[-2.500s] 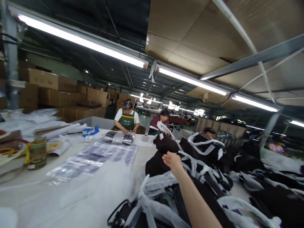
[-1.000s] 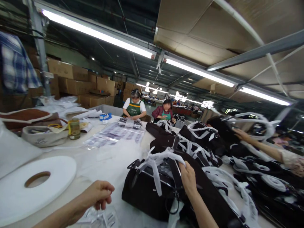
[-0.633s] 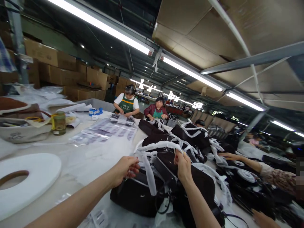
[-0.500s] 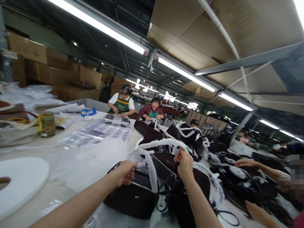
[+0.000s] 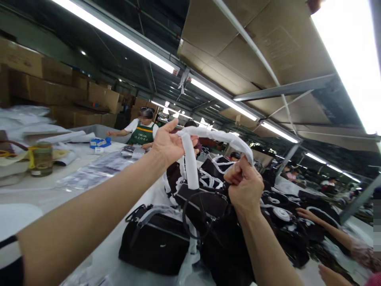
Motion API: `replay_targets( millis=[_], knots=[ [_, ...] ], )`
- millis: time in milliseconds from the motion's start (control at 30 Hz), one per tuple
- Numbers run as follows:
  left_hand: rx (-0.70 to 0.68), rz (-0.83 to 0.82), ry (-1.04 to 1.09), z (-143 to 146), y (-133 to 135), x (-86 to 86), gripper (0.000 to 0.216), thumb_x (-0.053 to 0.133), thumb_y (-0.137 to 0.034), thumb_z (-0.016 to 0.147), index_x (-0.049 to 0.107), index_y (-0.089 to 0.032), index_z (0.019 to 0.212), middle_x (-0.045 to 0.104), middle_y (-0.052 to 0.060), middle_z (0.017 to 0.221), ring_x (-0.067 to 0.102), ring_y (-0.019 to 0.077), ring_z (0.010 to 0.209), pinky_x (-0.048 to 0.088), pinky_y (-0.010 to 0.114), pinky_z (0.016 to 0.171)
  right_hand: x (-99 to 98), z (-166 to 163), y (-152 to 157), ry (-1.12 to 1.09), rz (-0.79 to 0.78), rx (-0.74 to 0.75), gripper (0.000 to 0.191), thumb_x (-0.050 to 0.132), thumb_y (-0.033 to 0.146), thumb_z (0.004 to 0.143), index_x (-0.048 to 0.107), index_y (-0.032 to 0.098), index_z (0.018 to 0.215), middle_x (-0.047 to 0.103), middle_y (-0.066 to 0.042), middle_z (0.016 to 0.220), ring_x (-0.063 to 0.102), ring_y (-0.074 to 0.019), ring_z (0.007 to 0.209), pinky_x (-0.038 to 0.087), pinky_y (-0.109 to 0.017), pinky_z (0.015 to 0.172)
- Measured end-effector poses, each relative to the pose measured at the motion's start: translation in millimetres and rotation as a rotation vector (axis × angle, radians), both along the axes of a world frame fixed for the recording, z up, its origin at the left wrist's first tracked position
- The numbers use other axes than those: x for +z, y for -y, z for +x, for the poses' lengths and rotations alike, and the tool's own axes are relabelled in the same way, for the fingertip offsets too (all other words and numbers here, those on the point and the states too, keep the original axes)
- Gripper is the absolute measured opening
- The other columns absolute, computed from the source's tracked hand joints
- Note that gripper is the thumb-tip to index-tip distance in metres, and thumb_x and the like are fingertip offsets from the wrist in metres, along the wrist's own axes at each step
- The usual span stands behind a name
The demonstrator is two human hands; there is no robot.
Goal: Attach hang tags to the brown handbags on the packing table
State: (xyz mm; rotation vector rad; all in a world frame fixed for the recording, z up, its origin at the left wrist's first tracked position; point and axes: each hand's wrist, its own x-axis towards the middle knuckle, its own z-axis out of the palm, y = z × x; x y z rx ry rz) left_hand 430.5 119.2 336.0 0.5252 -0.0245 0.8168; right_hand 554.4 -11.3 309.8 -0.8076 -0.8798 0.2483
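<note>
A strap wrapped in white padding (image 5: pixel 218 135) arches up above the black bags, its loose end hanging down. My right hand (image 5: pixel 245 184) is closed around the strap on its right side. My left hand (image 5: pixel 171 145) has the palm turned up and the fingers stretched out, thumb apart. The strap lies against those fingers at its bend, partly hiding them. Below, a black bag (image 5: pixel 154 242) with a thin handle sits on the table. Beside it is another black bag (image 5: pixel 228 246), partly hidden by my right arm.
More black bags with white-wrapped straps lie farther back and right, where a co-worker's hand (image 5: pixel 308 214) reaches in. A glass jar (image 5: pixel 41 159), plastic sheets (image 5: pixel 95 169) and a blue box (image 5: pixel 100 143) are on the left. Another person (image 5: pixel 141 131) is across the table.
Both hands have risen with the strap, lifting it higher above the bags. My left hand has gone from closed to stretched out, palm up. The person across has extended an arm.
</note>
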Motion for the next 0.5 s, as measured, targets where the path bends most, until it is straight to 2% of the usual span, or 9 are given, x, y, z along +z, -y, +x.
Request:
replay_targets(
  millis=[133, 200, 267, 300, 367, 433, 500],
  knots=[
    [-0.006, 0.137, 0.125, -53, 25, 52.1, 0.050, 0.031, -0.032, 0.087, 0.041, 0.009, 0.114, 0.055, 0.018, 0.108, 0.054, 0.0270, 0.108, 0.049, 0.036, 0.071, 11.2, -59, 24, -0.007, -0.039, 0.170, 0.040, 0.065, 0.032, 0.074, 0.035, 0.018, 0.051, 0.026, 0.010, 0.045, 0.020, -0.0031, 0.040, 0.019, -0.020, 0.039],
    [-0.024, 0.176, 0.147, -76, 40, 69.5, 0.051, 0.022, -0.029, 0.087, 0.036, 0.013, 0.113, 0.052, 0.017, 0.110, 0.053, 0.0279, 0.107, 0.047, 0.033, 0.067, 3.2, -87, 33, 0.022, -0.124, 0.288, 0.036, 0.065, 0.030, 0.075, 0.040, 0.017, 0.053, 0.028, 0.010, 0.047, 0.022, -0.0037, 0.042, 0.021, -0.020, 0.041],
    [-0.019, 0.196, 0.064, -94, 54, 76.1, 0.051, 0.016, -0.028, 0.087, 0.034, 0.013, 0.112, 0.050, 0.014, 0.108, 0.054, 0.0292, 0.103, 0.045, 0.032, 0.062, -16.4, -110, 38, 0.062, -0.246, 0.402, 0.033, 0.065, 0.030, 0.076, 0.044, 0.017, 0.054, 0.033, 0.008, 0.048, 0.028, -0.0047, 0.044, 0.023, -0.021, 0.044],
    [0.002, 0.195, -0.019, -101, 60, 74.0, 0.050, 0.019, -0.029, 0.087, 0.036, 0.012, 0.111, 0.051, 0.013, 0.106, 0.056, 0.0287, 0.099, 0.045, 0.031, 0.060, -30.4, -120, 40, 0.073, -0.314, 0.454, 0.032, 0.064, 0.031, 0.076, 0.045, 0.017, 0.054, 0.036, 0.008, 0.048, 0.031, -0.0054, 0.045, 0.025, -0.022, 0.046],
    [0.060, 0.161, -0.226, -113, 67, 57.8, 0.045, 0.031, -0.032, 0.087, 0.042, 0.007, 0.107, 0.055, 0.013, 0.101, 0.063, 0.0232, 0.085, 0.045, 0.026, 0.056, -64.7, -139, 43, 0.073, -0.448, 0.546, 0.030, 0.064, 0.033, 0.077, 0.049, 0.017, 0.055, 0.041, 0.006, 0.049, 0.037, -0.0070, 0.049, 0.029, -0.023, 0.050],
    [0.105, 0.086, -0.402, -127, 69, 27.4, 0.036, 0.046, -0.033, 0.084, 0.051, 0.000, 0.097, 0.060, 0.012, 0.090, 0.063, 0.0154, 0.065, 0.045, 0.020, 0.049, -103.2, -159, 43, 0.042, -0.566, 0.629, 0.027, 0.064, 0.035, 0.075, 0.054, 0.017, 0.058, 0.045, 0.005, 0.051, 0.041, -0.0087, 0.053, 0.032, -0.024, 0.056],
    [0.162, 0.007, -0.532, -145, 66, -11.0, 0.026, 0.051, -0.032, 0.082, 0.053, -0.006, 0.084, 0.060, 0.009, 0.073, 0.057, 0.0120, 0.049, 0.046, 0.020, 0.043, -140.4, -180, 42, 0.015, -0.659, 0.685, 0.027, 0.065, 0.039, 0.073, 0.056, 0.017, 0.059, 0.048, 0.004, 0.053, 0.043, -0.0102, 0.057, 0.034, -0.025, 0.060]
  ],
)
